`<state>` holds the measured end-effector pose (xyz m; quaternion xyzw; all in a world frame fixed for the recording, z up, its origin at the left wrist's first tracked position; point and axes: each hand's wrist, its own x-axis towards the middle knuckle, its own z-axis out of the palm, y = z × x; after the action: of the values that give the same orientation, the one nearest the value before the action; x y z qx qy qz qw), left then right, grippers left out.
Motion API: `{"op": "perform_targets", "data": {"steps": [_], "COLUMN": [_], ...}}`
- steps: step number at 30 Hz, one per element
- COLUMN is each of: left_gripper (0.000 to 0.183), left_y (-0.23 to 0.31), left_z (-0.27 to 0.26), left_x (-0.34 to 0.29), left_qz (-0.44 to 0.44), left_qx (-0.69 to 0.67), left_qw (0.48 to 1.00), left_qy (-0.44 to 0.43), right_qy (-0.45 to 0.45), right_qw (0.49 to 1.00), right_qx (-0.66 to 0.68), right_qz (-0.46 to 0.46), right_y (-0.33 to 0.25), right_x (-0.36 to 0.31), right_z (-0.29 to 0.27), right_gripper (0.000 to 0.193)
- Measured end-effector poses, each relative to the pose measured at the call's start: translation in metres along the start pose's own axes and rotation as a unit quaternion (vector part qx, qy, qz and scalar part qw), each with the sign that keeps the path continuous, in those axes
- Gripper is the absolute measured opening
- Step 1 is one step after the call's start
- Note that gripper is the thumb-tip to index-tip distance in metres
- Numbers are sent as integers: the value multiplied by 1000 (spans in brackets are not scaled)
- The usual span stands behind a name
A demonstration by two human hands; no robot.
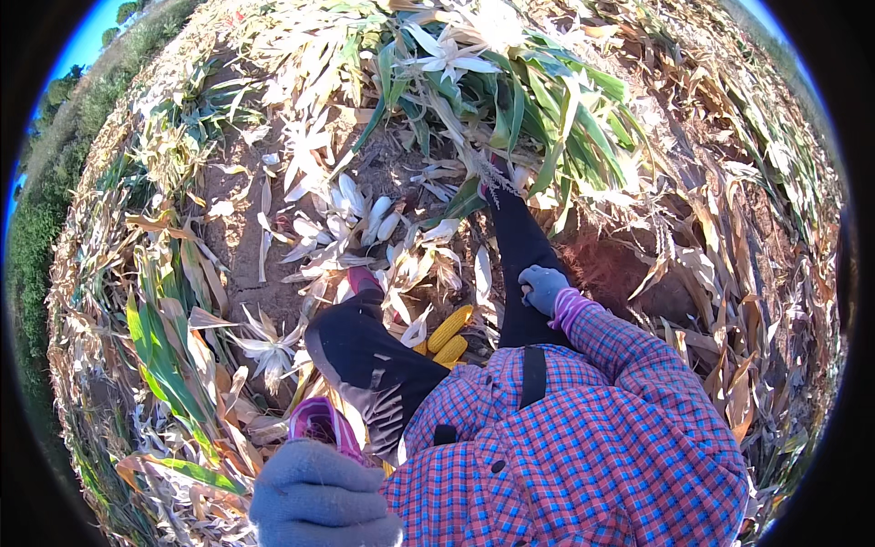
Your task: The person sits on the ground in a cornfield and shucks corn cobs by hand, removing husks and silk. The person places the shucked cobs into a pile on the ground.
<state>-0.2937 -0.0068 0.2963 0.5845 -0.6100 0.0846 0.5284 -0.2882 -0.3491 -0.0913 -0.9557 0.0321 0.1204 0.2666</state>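
Note:
My left hand (324, 497), in a grey knit glove, is raised close at the lower left with its fingers curled into a fist. Whatever it may hold is hidden. A pink cuff shows just beyond it. My right hand (544, 288), also gloved, is by my right thigh with its fingers curled in. A small pale spot shows at its fingers, too small to name. Bare yellow corn cobs (448, 335) lie on the ground between my legs. Ahead of my feet are several pale husked ears (372, 219) among dry husks.
A heap of green and dry corn stalks (556, 118) lies ahead, against my right foot. Green-leaved stalks (169, 356) lie to the left. Dry stalks and leaves (729, 237) cover the right side. Brown soil (239, 228) shows between the husks, and bushes (55, 191) border the left edge.

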Motion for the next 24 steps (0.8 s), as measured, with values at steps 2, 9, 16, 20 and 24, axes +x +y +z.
{"op": "perform_targets", "data": {"steps": [2,9,16,20,24], "left_gripper": [45,55,41,35,31], "left_y": [-5,-13,-24,-30,-35], "left_z": [-4,9,13,15,10], "left_x": [7,41,55,58,64], "left_qz": [18,129,138,142,158], "left_qx": [-45,-2,-11,-6,-10], "left_qw": [998,991,990,989,985], "left_qy": [-46,33,-18,-47,-62], "right_qy": [-11,-15,-6,-15,-29], "right_qw": [1000,1000,1000,1000,999], "right_qx": [6,-16,3,-3,-9], "right_qz": [11,10,18,26,33], "right_y": [1,4,9,4,2], "right_x": [2,2,4,7,7], "right_z": [1,0,2,-1,-3], "right_gripper": [21,22,22,21,22]}}
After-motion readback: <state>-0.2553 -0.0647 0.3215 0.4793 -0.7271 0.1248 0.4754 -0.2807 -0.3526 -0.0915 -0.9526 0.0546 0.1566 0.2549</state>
